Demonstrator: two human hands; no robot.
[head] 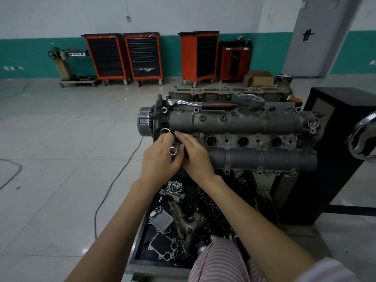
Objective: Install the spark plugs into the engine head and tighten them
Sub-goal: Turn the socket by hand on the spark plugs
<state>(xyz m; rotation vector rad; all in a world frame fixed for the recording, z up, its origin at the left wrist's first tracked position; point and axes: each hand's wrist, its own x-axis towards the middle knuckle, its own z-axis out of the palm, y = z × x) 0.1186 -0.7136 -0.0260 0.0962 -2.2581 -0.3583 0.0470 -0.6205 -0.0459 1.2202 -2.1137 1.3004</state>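
While both hands meet, left hand [160, 157] grips socket [172, 150] — right hand [195, 155] touching

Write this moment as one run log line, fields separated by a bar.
left hand: holds socket | right hand: fingers at leftmost well | three plug wells: open | ratchet: resting on engine head

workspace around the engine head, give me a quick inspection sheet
surface: engine head on a stand above a parts tray
job's things: socket at the leftmost plug well; three plug wells open; ratchet lying on top
clutter: loose castings and gaskets in the tray
hands: left hand grips the socket; right hand pinches at it, grip partly hidden
cables: grey cable across the floor
surroundings: orange tool carts by the wall; cardboard box
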